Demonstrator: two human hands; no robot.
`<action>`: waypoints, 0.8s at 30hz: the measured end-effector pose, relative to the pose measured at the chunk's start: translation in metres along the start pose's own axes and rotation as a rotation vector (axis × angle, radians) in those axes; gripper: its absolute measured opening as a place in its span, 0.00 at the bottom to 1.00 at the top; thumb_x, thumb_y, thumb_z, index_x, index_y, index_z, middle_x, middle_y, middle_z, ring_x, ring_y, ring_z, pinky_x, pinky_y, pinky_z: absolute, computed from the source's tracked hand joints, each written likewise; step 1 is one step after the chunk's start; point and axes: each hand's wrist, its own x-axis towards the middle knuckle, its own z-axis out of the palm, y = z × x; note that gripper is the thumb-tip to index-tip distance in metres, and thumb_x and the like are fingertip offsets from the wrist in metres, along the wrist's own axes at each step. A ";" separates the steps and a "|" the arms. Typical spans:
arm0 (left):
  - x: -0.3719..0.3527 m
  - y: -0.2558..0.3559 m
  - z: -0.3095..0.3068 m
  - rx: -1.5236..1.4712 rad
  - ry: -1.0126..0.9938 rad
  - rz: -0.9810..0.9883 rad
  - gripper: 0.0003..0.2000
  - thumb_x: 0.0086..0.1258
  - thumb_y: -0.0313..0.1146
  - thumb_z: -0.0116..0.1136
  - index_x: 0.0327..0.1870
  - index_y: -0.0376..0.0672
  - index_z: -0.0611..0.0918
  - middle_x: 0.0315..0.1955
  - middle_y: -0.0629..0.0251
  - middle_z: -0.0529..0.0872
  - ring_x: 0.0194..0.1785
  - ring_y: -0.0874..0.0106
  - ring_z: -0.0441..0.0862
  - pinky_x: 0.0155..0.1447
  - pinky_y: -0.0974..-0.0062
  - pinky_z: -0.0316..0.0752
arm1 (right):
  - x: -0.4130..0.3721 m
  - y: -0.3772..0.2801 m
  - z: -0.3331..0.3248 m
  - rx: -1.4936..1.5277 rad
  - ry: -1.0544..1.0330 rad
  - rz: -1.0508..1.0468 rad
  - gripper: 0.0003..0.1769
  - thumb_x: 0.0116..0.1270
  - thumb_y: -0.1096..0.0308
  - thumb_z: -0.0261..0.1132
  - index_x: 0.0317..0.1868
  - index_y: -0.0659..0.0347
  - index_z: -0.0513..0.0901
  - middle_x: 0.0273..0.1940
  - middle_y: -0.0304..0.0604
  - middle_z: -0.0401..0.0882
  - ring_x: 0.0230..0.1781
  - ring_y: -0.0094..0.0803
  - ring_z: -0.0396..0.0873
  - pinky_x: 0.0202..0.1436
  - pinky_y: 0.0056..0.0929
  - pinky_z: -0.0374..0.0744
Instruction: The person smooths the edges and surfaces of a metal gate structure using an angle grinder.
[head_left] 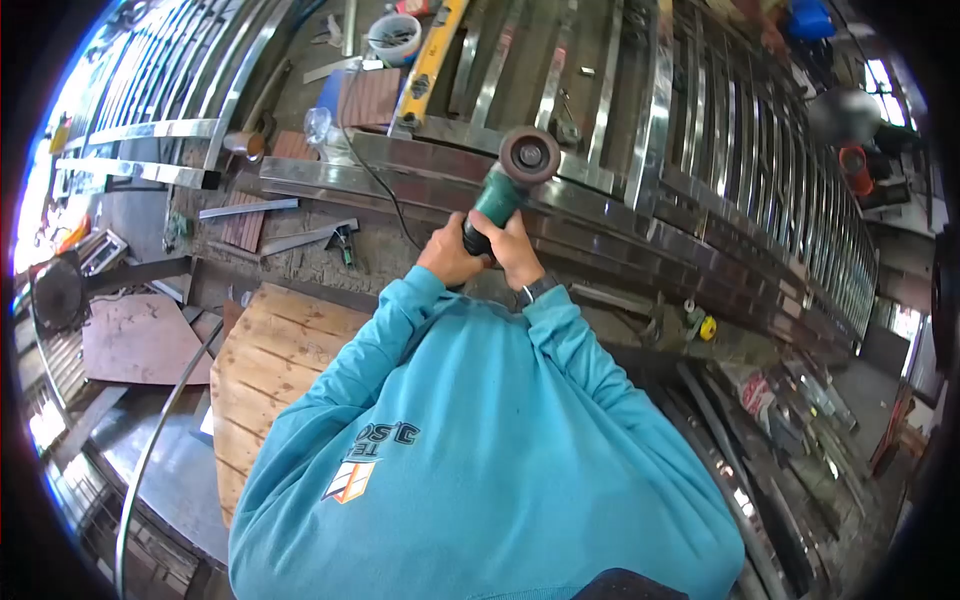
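A green angle grinder (490, 208) with a round brown disc (529, 155) is held out in front of my chest. Around the rear of its body are the fingers of my left hand (453, 250). My right hand (512, 250), with a dark watch at the wrist, grips the same body from the other side, thumb along the top. The disc end overlaps the edge of a shiny metal frame (440, 157) in this view. A dark cord (385, 190) runs near my left hand.
A yellow spirit level (432, 65) leans on the frame near a white bucket (394, 40). Long barred metal panels (740, 130) extend to the right. Wooden boards (285, 350) lie at left, metal bars (740, 470) at lower right. A yellow tape measure (708, 328) rests on the floor.
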 end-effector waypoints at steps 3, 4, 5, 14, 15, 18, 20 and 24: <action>0.011 -0.010 0.003 -0.004 -0.018 -0.069 0.40 0.46 0.47 0.79 0.59 0.35 0.73 0.47 0.37 0.86 0.54 0.42 0.83 0.57 0.53 0.80 | 0.002 0.001 0.001 -0.016 -0.004 -0.020 0.32 0.68 0.58 0.72 0.66 0.59 0.69 0.54 0.38 0.77 0.54 0.29 0.77 0.60 0.31 0.76; 0.014 -0.011 0.004 -0.013 -0.005 -0.063 0.39 0.46 0.48 0.80 0.57 0.36 0.75 0.46 0.38 0.86 0.54 0.44 0.84 0.57 0.54 0.80 | 0.004 0.001 0.001 -0.044 -0.015 -0.040 0.31 0.68 0.59 0.72 0.65 0.60 0.70 0.53 0.38 0.77 0.54 0.29 0.77 0.60 0.31 0.76; 0.017 -0.013 0.005 -0.024 0.004 -0.059 0.37 0.46 0.48 0.80 0.55 0.36 0.77 0.46 0.39 0.86 0.54 0.45 0.85 0.56 0.56 0.80 | 0.006 0.002 -0.001 -0.070 -0.022 -0.057 0.30 0.68 0.60 0.72 0.65 0.60 0.70 0.53 0.38 0.77 0.54 0.29 0.77 0.60 0.31 0.76; 0.008 0.001 -0.018 -0.208 0.035 -0.096 0.37 0.45 0.38 0.75 0.60 0.33 0.77 0.45 0.42 0.87 0.52 0.51 0.86 0.58 0.60 0.79 | -0.011 -0.070 -0.078 -0.897 -0.450 -0.036 0.30 0.67 0.56 0.73 0.62 0.66 0.80 0.57 0.50 0.83 0.57 0.34 0.81 0.59 0.34 0.79; 0.007 0.002 -0.023 -0.211 0.016 -0.115 0.37 0.45 0.39 0.75 0.60 0.32 0.76 0.45 0.40 0.87 0.52 0.49 0.86 0.58 0.59 0.79 | -0.011 -0.099 -0.091 -0.886 -0.457 0.013 0.26 0.67 0.56 0.73 0.58 0.65 0.83 0.51 0.49 0.86 0.53 0.33 0.84 0.56 0.35 0.81; 0.003 -0.002 -0.026 -0.213 0.014 -0.142 0.38 0.46 0.39 0.74 0.61 0.32 0.74 0.45 0.38 0.86 0.53 0.46 0.85 0.58 0.57 0.79 | 0.028 -0.155 -0.141 -0.727 -0.157 -0.205 0.21 0.70 0.60 0.71 0.56 0.65 0.83 0.46 0.41 0.86 0.46 0.28 0.83 0.53 0.29 0.81; 0.004 -0.002 -0.027 -0.205 0.031 -0.141 0.38 0.47 0.39 0.73 0.62 0.32 0.74 0.47 0.38 0.86 0.54 0.47 0.84 0.60 0.57 0.78 | 0.057 -0.209 -0.140 -0.636 -0.034 -0.301 0.20 0.72 0.59 0.70 0.56 0.66 0.82 0.47 0.39 0.85 0.46 0.24 0.82 0.53 0.26 0.80; 0.006 -0.005 -0.025 -0.225 0.026 -0.187 0.39 0.46 0.38 0.74 0.63 0.33 0.74 0.47 0.41 0.85 0.54 0.49 0.84 0.59 0.58 0.78 | 0.131 -0.272 -0.107 -0.658 -0.093 -0.468 0.23 0.71 0.60 0.70 0.58 0.69 0.81 0.44 0.40 0.86 0.42 0.23 0.81 0.50 0.25 0.79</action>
